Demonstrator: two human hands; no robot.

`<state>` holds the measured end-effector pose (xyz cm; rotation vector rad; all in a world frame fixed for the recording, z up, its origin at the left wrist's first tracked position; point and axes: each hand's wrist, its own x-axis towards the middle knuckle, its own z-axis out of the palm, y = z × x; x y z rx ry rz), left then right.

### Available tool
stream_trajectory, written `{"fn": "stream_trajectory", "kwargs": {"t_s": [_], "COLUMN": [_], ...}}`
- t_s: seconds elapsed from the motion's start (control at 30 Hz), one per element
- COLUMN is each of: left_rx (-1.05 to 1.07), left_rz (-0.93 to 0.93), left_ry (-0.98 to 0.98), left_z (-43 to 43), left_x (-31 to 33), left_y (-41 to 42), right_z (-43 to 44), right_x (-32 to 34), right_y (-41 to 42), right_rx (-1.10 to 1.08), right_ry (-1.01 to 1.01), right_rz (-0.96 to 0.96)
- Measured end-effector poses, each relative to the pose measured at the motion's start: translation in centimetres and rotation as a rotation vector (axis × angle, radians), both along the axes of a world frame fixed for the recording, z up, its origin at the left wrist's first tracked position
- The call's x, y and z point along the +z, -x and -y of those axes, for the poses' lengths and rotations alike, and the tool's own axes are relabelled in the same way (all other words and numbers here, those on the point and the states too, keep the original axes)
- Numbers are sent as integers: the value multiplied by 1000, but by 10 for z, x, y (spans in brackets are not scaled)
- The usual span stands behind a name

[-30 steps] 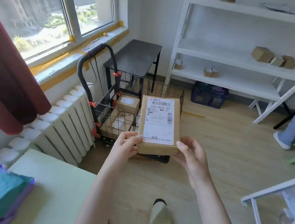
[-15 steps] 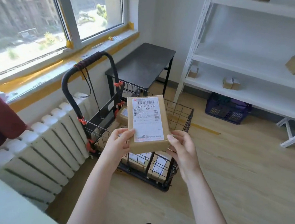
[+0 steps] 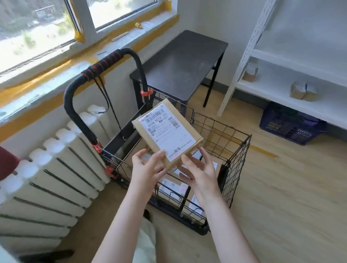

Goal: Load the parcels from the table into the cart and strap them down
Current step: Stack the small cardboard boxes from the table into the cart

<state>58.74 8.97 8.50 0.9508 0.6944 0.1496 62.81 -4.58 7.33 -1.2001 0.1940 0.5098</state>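
Cardboard parcel (image 3: 167,131), prob. light & stiff; my L hand (image 3: 146,172) + R hand (image 3: 198,174) pinch its near edge over cart (image 3: 221,123), handle side.

We note the parcel (image 3: 166,130) over the cart (image 3: 235,167); radiator (image 3: 46,183) left of it, small table (image 3: 184,59) behind, shelving (image 3: 271,88) right, other parcels (image 3: 173,186) inside.

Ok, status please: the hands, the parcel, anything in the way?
The left hand and right hand hold the parcel by its near end. It hangs above the open cart, label up. Inside lie other parcels; nothing blocks the top.
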Motion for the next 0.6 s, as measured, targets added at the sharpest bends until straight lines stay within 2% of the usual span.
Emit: {"fn": "stream_trajectory", "kwargs": {"t_s": [0.4,0.6], "left_rx": [-309,-216], "left_rz": [-32,-152], "left_ry": [-44,-362], "left_z": [-139,-195], "left_x": [-46,-94], "left_y": [-117,-160], "right_z": [-121,-156], "right_x": [-35,-79], "right_y": [-108,-147], "right_rx": [-104,-129], "right_ry": [88,206], "right_rz": [-40,-188]}}
